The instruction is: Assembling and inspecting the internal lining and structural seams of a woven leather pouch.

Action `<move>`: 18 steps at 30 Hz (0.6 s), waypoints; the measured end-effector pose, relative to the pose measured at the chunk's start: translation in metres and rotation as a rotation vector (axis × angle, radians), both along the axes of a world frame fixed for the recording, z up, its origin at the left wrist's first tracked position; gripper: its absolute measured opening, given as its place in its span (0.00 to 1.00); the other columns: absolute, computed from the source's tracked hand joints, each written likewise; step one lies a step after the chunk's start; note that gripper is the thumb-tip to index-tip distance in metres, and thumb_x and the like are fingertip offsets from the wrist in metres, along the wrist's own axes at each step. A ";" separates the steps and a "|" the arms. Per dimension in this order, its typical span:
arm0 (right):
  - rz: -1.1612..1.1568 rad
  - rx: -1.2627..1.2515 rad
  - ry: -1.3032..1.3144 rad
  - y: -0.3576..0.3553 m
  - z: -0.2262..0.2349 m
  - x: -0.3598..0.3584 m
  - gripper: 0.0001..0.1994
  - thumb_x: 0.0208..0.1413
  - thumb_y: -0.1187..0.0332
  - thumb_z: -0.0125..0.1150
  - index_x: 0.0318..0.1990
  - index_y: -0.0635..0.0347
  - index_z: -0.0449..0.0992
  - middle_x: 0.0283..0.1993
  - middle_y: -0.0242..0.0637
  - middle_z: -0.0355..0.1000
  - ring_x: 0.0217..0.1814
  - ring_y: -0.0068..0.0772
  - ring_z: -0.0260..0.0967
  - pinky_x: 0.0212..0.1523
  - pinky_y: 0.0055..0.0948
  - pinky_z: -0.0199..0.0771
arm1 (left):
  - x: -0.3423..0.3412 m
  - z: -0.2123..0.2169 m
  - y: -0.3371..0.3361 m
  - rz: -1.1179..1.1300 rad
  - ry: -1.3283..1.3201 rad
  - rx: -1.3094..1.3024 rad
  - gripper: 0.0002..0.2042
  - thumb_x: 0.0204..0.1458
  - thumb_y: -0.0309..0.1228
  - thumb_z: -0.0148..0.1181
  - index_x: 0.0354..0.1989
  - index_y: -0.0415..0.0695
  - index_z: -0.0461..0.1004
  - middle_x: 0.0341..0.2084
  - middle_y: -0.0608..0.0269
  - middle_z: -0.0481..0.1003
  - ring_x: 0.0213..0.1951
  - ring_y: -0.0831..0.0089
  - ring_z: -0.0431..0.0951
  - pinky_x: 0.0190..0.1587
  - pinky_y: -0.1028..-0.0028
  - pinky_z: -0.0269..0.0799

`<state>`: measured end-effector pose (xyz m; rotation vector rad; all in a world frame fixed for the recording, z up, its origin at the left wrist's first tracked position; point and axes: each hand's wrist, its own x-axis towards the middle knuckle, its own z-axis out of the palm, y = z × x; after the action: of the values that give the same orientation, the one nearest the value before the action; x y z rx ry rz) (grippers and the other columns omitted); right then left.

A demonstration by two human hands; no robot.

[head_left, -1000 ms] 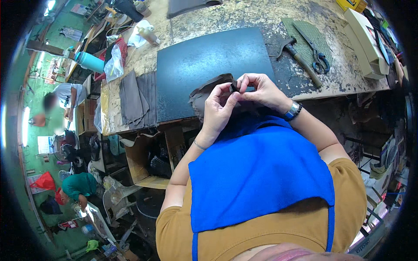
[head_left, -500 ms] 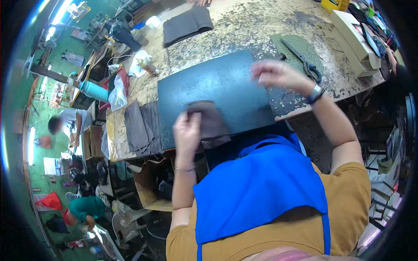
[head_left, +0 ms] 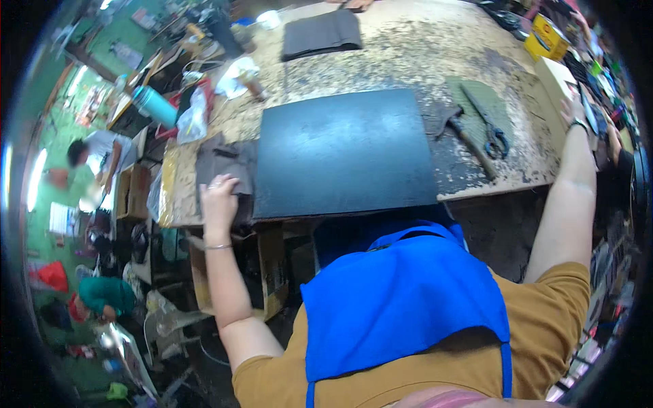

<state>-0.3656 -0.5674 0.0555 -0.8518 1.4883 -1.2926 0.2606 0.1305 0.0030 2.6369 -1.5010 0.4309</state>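
My left hand (head_left: 221, 198) is over the near edge of a pile of dark brown cloth-like pieces (head_left: 226, 163) at the table's left. Its fingers are loosely bent and apart, with no piece plainly gripped. The top piece lies crumpled just beyond my fingertips. A dark, smooth rectangular board (head_left: 343, 153) lies in front of me, its surface bare. Far to the right, my right hand (head_left: 573, 110) is at the side of a long beige box (head_left: 552, 85), fingers spread. Whether it touches the box I cannot tell.
Right of the board lie a hammer (head_left: 471, 144) and black-handled scissors (head_left: 495, 139) on a green mat (head_left: 462, 92). Another brown stack (head_left: 320, 37) sits at the far edge near another person's hand (head_left: 357, 5). A yellow box (head_left: 546, 39) and a turquoise bottle (head_left: 155, 105) stand farther out.
My left hand has moved left from the board to the pile, and the brown piece it held is off the board. My right hand has swung right to the beige box, uncovering the hammer.
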 end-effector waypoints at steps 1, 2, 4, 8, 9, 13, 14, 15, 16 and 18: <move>0.030 -0.017 -0.009 0.000 0.000 -0.005 0.28 0.62 0.44 0.43 0.66 0.44 0.56 0.63 0.34 0.64 0.64 0.35 0.61 0.66 0.51 0.48 | -0.010 -0.013 -0.003 0.070 0.097 0.040 0.16 0.44 0.25 0.56 0.44 0.51 0.76 0.49 0.63 0.74 0.55 0.65 0.71 0.60 0.46 0.57; 0.062 -0.033 -0.021 -0.001 0.000 -0.005 0.30 0.61 0.42 0.43 0.66 0.46 0.56 0.63 0.34 0.64 0.64 0.34 0.62 0.66 0.50 0.47 | -0.016 -0.025 -0.001 0.110 0.156 0.080 0.19 0.47 0.28 0.56 0.51 0.50 0.72 0.54 0.60 0.71 0.58 0.64 0.68 0.62 0.42 0.53; 0.126 0.023 0.160 0.002 -0.002 0.000 0.31 0.61 0.41 0.43 0.65 0.49 0.59 0.62 0.34 0.66 0.62 0.32 0.63 0.64 0.48 0.54 | -0.034 -0.028 -0.007 0.166 0.276 -0.014 0.22 0.50 0.30 0.57 0.57 0.51 0.69 0.61 0.56 0.64 0.63 0.59 0.62 0.63 0.38 0.48; 0.513 -0.225 0.797 -0.002 -0.031 0.004 0.23 0.63 0.49 0.46 0.54 0.57 0.72 0.50 0.37 0.74 0.52 0.34 0.70 0.54 0.30 0.68 | -0.083 0.011 -0.035 -0.054 0.365 -0.383 0.24 0.49 0.35 0.63 0.56 0.47 0.70 0.60 0.55 0.64 0.62 0.56 0.62 0.62 0.50 0.55; 0.660 -0.540 0.858 0.021 -0.060 0.047 0.20 0.64 0.55 0.46 0.51 0.62 0.73 0.51 0.38 0.74 0.53 0.33 0.69 0.56 0.29 0.66 | -0.105 0.035 -0.039 -0.152 0.470 -0.571 0.20 0.48 0.36 0.64 0.49 0.44 0.74 0.55 0.54 0.70 0.56 0.53 0.69 0.57 0.57 0.63; 0.937 -0.538 0.882 0.219 -0.083 0.196 0.19 0.63 0.55 0.47 0.50 0.62 0.72 0.52 0.49 0.71 0.58 0.45 0.65 0.61 0.32 0.61 | -0.190 0.113 -0.040 -1.176 1.041 -0.980 0.10 0.49 0.27 0.63 0.39 0.39 0.73 0.44 0.51 0.73 0.43 0.58 0.75 0.49 0.57 0.71; 0.991 -0.481 1.037 0.263 -0.069 0.208 0.21 0.61 0.52 0.49 0.54 0.56 0.70 0.59 0.47 0.66 0.66 0.45 0.58 0.65 0.41 0.54 | -0.201 0.131 -0.045 -1.546 1.321 -0.994 0.07 0.50 0.25 0.61 0.36 0.41 0.72 0.38 0.51 0.73 0.38 0.60 0.77 0.46 0.55 0.72; 0.856 -0.543 1.199 0.287 -0.087 0.205 0.22 0.60 0.51 0.51 0.56 0.54 0.69 0.63 0.46 0.62 0.68 0.44 0.54 0.66 0.47 0.50 | -0.209 0.138 -0.050 -1.576 1.360 -0.999 0.07 0.50 0.25 0.61 0.36 0.41 0.72 0.38 0.51 0.73 0.38 0.60 0.77 0.46 0.55 0.72; 0.758 -0.638 1.339 0.304 -0.109 0.217 0.24 0.58 0.49 0.53 0.58 0.51 0.67 0.66 0.44 0.58 0.70 0.44 0.51 0.67 0.52 0.46 | -0.219 0.152 -0.036 -1.597 1.500 -0.992 0.05 0.52 0.27 0.59 0.36 0.44 0.73 0.39 0.53 0.73 0.41 0.57 0.75 0.49 0.57 0.70; 0.631 -0.815 1.411 0.314 -0.126 0.225 0.26 0.57 0.48 0.55 0.60 0.46 0.65 0.70 0.41 0.52 0.73 0.42 0.47 0.66 0.59 0.42 | -0.226 0.167 -0.023 -1.668 1.791 -0.949 0.02 0.55 0.30 0.56 0.34 0.49 0.74 0.41 0.56 0.73 0.46 0.52 0.72 0.57 0.60 0.65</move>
<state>-0.1401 -0.2538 -0.0701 -2.8894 1.2997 -0.6803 0.0347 0.1075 0.1705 -0.0040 -1.2796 -0.8485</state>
